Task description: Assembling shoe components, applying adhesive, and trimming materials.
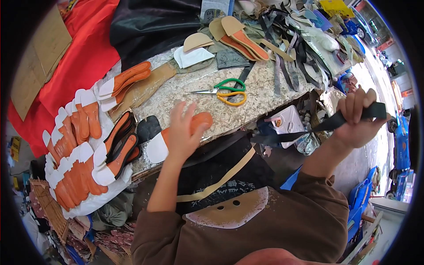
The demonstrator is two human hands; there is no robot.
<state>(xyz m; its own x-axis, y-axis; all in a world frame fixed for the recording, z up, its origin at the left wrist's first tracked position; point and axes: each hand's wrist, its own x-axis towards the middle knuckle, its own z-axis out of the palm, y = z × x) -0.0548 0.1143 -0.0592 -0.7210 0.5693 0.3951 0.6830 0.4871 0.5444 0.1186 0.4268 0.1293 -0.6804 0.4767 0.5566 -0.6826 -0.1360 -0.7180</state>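
Note:
My left hand [183, 132] is over the workbench with its fingers stretched out and apart. Beneath it lies an orange insole [201, 121] with a white toe part, partly covered by the hand. A black rounded piece [149, 129] lies beside that insole. Raised out to the right, my right hand [360, 117] is closed around a black strip [324, 125], whose length runs back toward the bench's near edge. Scissors [221, 92] with one green and one yellow handle lie on the bench beyond my left hand.
Rows of orange and white insoles [79, 174] fill the left side, near black-edged insoles [119, 145]. Beige-toed insoles [240, 42] lie at the back. Loose dark strips [287, 66] heap at the back right. A white plastic tray [289, 119] sits below the bench edge.

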